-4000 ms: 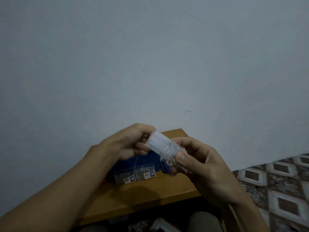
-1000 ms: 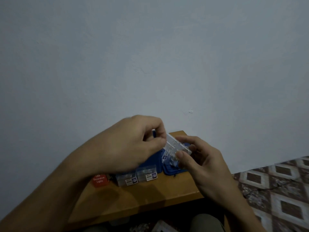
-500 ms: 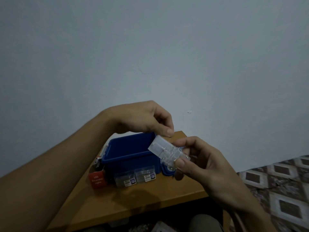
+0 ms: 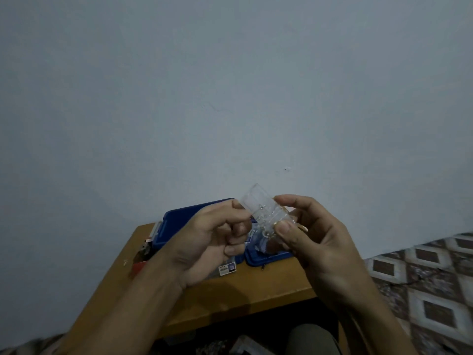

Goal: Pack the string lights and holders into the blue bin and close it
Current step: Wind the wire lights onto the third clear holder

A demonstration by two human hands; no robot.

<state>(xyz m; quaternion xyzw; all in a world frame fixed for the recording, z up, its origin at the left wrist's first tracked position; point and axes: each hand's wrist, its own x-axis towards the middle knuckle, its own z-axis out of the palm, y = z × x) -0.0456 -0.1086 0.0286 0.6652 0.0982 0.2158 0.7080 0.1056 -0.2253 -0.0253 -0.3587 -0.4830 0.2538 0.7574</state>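
Head view: right hand (image 4: 314,242) pinches a clear rectangular plastic holder (image 4: 263,208) in front of a blue plastic bin (image 4: 179,221); curled left hand (image 4: 204,242) alongside, grip unclear.

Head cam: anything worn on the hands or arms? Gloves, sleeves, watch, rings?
Nothing visible: left hand and right hand are bare, with no gloves, rings or markings. Both forearms are bare to the frame edge, with no sleeves, watch or bands.

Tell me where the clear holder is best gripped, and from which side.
Grip the clear holder across its long flat sides near the lower end, coming from the right, as the right hand does. It is tilted, so this likely leaves its upper end free for the left hand.
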